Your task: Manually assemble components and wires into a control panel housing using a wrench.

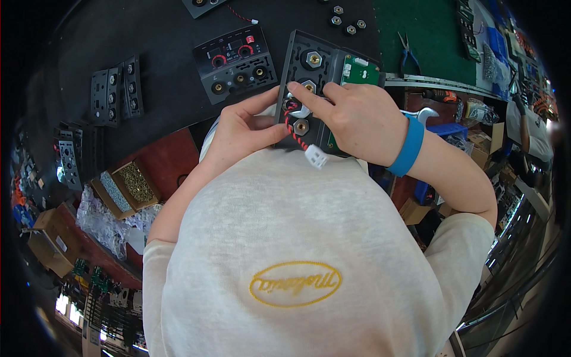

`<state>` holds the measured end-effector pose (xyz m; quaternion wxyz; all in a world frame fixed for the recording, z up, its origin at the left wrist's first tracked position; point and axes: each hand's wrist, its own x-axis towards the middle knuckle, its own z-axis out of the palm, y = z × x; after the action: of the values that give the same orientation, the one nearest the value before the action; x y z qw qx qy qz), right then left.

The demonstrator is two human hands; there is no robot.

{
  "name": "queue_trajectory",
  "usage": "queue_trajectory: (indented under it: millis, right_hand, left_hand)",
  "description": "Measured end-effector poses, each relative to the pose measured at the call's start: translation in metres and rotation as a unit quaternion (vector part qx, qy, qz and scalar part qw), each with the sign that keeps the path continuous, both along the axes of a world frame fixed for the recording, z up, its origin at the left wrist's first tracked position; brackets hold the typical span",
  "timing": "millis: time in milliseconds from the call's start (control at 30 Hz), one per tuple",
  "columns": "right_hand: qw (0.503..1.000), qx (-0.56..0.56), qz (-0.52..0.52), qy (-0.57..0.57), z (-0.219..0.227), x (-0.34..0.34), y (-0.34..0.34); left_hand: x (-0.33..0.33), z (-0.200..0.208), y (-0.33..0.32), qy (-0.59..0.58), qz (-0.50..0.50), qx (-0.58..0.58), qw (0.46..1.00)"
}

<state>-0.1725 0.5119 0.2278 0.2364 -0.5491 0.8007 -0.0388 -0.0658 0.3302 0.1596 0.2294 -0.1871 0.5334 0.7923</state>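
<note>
A dark metal panel with hex-nutted round fittings is tilted up in front of my chest. My left hand grips its left edge, thumb at the lower corner and fingers along the side. My right hand is closed over the panel, its index finger pressed near the middle nuts. A silver open-ended wrench sticks out past my right wrist; its middle is hidden under the hand. Red-and-black twisted wires hang from the panel, ending in a white plug. A green circuit board shows at the panel's right.
Another panel with printed dials lies on the black bench, left of mine. More dark panels stand farther left. Loose hex nuts lie at the back. Blue-handled pliers rest on a green mat. Cardboard trays of small parts sit lower left.
</note>
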Motion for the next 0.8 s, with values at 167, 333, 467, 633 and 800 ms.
queue_trajectory:
  millis: [167, 333, 467, 633, 800]
  right_hand:
    - [0.997, -0.013, 0.064, 0.051, 0.004, -0.009, -0.001]
    - [0.992, -0.034, 0.072, 0.1, 0.003, -0.007, 0.0]
    - [1.0, -0.021, -0.019, -0.001, 0.002, -0.01, 0.002]
    - [0.99, -0.081, -0.103, -0.054, -0.007, 0.002, 0.004]
    - [0.961, -0.051, -0.205, -0.177, -0.003, -0.004, 0.0]
  left_hand:
    - [0.001, -0.001, 0.002, 0.019, 0.011, 0.005, 1.0]
    - [0.003, -0.002, 0.001, 0.019, -0.006, 0.004, 1.0]
    - [-0.002, -0.002, 0.0, 0.032, 0.003, 0.007, 0.999]
    - [-0.002, -0.003, 0.002, 0.038, 0.016, 0.003, 0.999]
    - [-0.004, 0.0, 0.002, 0.024, -0.002, 0.009, 1.0]
